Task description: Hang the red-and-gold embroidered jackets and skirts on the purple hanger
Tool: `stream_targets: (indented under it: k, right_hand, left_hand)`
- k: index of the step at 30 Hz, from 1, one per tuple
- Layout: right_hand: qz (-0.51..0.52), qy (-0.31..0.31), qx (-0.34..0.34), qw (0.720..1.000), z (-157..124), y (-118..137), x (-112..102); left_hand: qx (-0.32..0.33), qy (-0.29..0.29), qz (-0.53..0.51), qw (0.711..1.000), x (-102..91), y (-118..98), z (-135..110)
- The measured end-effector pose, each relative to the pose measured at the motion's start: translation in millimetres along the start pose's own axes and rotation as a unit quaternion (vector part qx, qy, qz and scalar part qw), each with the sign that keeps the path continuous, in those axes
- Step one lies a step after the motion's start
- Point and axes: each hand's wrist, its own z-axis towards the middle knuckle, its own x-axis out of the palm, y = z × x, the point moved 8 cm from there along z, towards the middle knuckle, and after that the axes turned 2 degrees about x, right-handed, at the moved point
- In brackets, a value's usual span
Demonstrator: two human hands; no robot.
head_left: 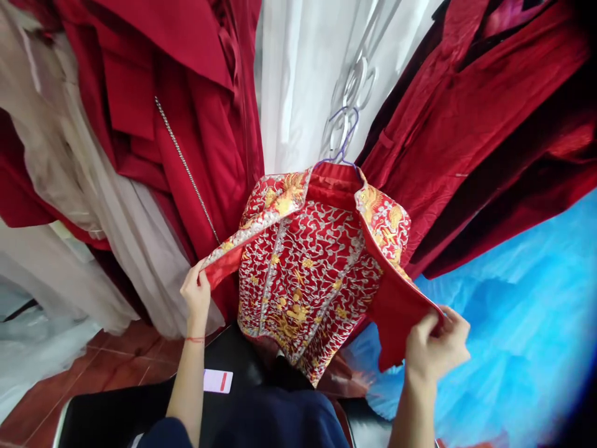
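A red embroidered jacket (382,227) with gold and silver patterns hangs from a purple hanger (346,140) in front of me. Its two front edges are drawn apart. My left hand (196,289) pinches the edge on the left, pulled outward. On the right, my right hand (438,345) grips the other front edge, where the plain red lining (396,311) shows. Between them lies a densely embroidered red panel (298,280) with silver scrollwork; whether it is a separate piece inside the jacket, I cannot tell. The hanger's hook catches on a white ring chain (357,81).
Red garments (186,124) and a pale gown (69,124) hang on the left. More dark red garments (466,124) hang at right, above blue tulle (517,311). White curtain (298,81) is behind. Below sits a black surface (116,407) with a white card (217,381).
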Motion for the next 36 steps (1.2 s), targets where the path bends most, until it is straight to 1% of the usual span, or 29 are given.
stream_targets:
  k: [3, 4, 5, 6, 7, 8, 9, 10, 11, 12, 13, 14, 16, 17, 19, 21, 24, 27, 29, 33, 36]
  right_hand:
    - [0.027, -0.037, 0.003, 0.999, -16, 9, 1]
    - [0.034, -0.026, -0.014, 0.999, -25, 17, 8]
    - [0.042, 0.007, -0.046, 0.998, -36, 28, 19]
    - [0.050, 0.066, -0.094, 0.992, -49, 42, 34]
    - [0.060, 0.137, -0.152, 0.977, -66, 56, 51]
    - [0.074, 0.194, -0.198, 0.958, -82, 68, 65]
    - [0.088, 0.229, -0.226, 0.942, -97, 76, 75]
    - [0.103, 0.242, -0.240, 0.935, -108, 82, 82]
    - [0.111, 0.239, -0.241, 0.934, -115, 84, 87]
    - [0.110, 0.233, -0.242, 0.935, -122, 85, 94]
    - [0.096, 0.234, -0.246, 0.936, -128, 86, 103]
    - [0.069, 0.245, -0.255, 0.933, -134, 86, 116]
    - [-0.015, 0.293, -0.270, 0.917, -145, 83, 150]
    - [-0.057, 0.317, -0.266, 0.908, -148, 79, 167]
    - [-0.113, 0.345, -0.250, 0.898, -151, 70, 194]
    - [-0.133, 0.353, -0.232, 0.897, -151, 61, 208]
    - [-0.131, 0.359, -0.205, 0.901, -153, 52, 212]
    - [-0.121, 0.363, -0.175, 0.907, -155, 44, 207]
    - [-0.121, 0.371, -0.163, 0.906, -154, 40, 205]
    - [-0.126, 0.406, -0.161, 0.891, -148, 34, 208]
    - [-0.109, 0.414, -0.152, 0.891, -140, 29, 210]
  left_hand:
    - [0.025, -0.051, 0.009, 0.998, -12.3, -19, -18]
    - [0.047, -0.051, 0.014, 0.997, -11.0, -29, -27]
    - [0.084, -0.032, 0.014, 0.996, -5.2, -42, -37]
    - [0.137, 0.003, 0.007, 0.991, 4.1, -57, -48]
    - [0.194, 0.035, -0.008, 0.980, 13.6, -72, -61]
    - [0.240, 0.050, -0.028, 0.969, 20.8, -85, -73]
    - [0.268, 0.047, -0.048, 0.961, 25.6, -94, -83]
    - [0.278, 0.031, -0.065, 0.958, 28.9, -100, -90]
    - [0.275, 0.019, -0.076, 0.958, 33.8, -104, -96]
    - [0.266, 0.026, -0.081, 0.960, 42.8, -107, -101]
    - [0.259, 0.062, -0.079, 0.961, 57.0, -109, -105]
    - [0.255, 0.116, -0.070, 0.957, 75.0, -111, -110]
    - [0.232, 0.229, -0.035, 0.945, 112.3, -108, -119]
    - [0.209, 0.267, -0.015, 0.940, 127.3, -102, -122]
    - [0.165, 0.312, 0.013, 0.936, 148.9, -89, -122]
    - [0.140, 0.344, 0.023, 0.928, 162.7, -80, -122]
    - [0.123, 0.381, 0.025, 0.916, 174.9, -77, -121]
    - [0.096, 0.398, 0.044, 0.912, 181.3, -77, -119]
    - [0.085, 0.406, 0.054, 0.908, 183.9, -79, -117]
    - [0.075, 0.406, 0.042, 0.910, 183.9, -78, -113]
    - [0.060, 0.404, 0.020, 0.913, 184.3, -73, -112]
